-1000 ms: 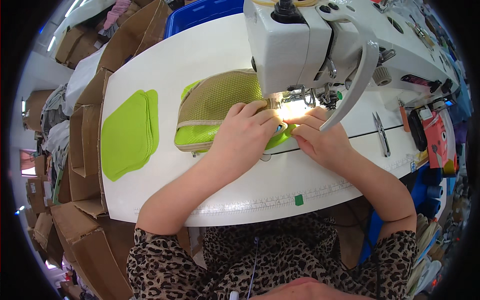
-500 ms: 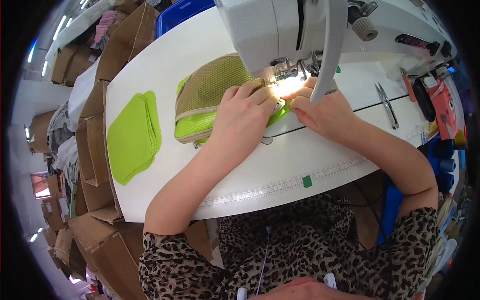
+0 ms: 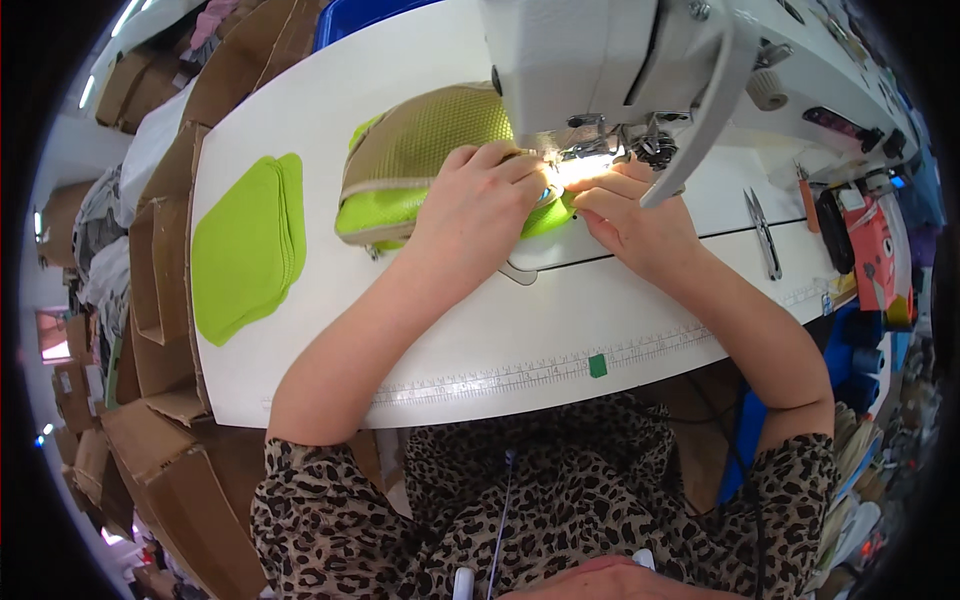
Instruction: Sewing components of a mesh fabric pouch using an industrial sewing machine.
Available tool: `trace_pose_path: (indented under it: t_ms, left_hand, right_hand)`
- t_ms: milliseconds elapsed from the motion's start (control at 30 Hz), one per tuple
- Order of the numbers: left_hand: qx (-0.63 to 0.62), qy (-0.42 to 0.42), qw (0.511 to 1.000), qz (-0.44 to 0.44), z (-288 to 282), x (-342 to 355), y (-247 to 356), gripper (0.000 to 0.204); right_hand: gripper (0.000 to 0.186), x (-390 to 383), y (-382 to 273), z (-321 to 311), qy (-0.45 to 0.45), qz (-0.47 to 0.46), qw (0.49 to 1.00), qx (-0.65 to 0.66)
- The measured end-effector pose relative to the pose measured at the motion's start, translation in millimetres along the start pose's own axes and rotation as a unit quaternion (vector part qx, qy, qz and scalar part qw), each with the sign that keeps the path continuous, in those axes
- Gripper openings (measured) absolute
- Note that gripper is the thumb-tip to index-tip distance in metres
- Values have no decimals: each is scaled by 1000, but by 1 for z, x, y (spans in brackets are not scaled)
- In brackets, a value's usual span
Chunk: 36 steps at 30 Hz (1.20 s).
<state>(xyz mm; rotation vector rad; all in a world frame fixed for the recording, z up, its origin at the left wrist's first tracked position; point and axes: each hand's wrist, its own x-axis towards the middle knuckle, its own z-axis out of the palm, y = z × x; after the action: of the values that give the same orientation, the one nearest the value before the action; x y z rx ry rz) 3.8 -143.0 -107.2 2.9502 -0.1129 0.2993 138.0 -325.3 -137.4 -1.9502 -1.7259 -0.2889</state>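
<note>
A tan mesh and lime-green pouch (image 3: 425, 140) lies on the white table of a sewing machine (image 3: 590, 70), its right end at the lit needle area. My left hand (image 3: 478, 205) rests on that end, fingers bent and closed on the pouch's edge beside the presser foot. My right hand (image 3: 640, 222), to the right of the needle, pinches the edge of a lime-green piece of fabric (image 3: 548, 218) joined to or lying against the pouch; which one I cannot tell. Glare and my fingers hide the stitching spot.
A stack of lime-green fabric pieces (image 3: 245, 250) lies at the left of the table. Thread snips (image 3: 764, 235) lie on the right, near a black case (image 3: 835, 230) and a pink box (image 3: 870, 250). A ruler strip (image 3: 500, 380) runs along the front edge. Cardboard boxes (image 3: 190, 480) stand at left.
The whole view has shifted a little, so the machine sits farther right and the fabric stack farther left. Both hands stay at the needle, holding the work with hardly any change.
</note>
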Motion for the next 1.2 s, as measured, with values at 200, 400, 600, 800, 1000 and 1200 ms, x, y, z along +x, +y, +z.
trace_pose_path:
  t_ms: [200, 400, 600, 800, 1000, 1200]
  left_hand:
    - [2, 20, 1000, 12, 3, -5, -7, 34]
    - [-22, 50, 998, -36, -27, -16, 10, 23]
    - [-50, 5, 995, -86, -29, -11, 15, 13]
    - [-234, -31, 953, -190, -25, -1, 8, 17]
    - [-362, -70, 887, -279, -38, 6, 19, 36]
    - [-433, -91, 846, -296, -44, 7, 17, 42]
  right_hand:
    - [11, 0, 1, 3, -19, 17, 999, 23]
    - [13, 2, 2, -6, 17, 22, 995, 100]
    - [18, -4, 1, 1, -26, 30, 991, 126]
    - [22, 7, -4, -2, -58, 36, 996, 60]
    - [21, 8, -7, 11, 3, -31, 999, -30]
    - [15, 15, -2, 21, 66, -60, 996, -27]
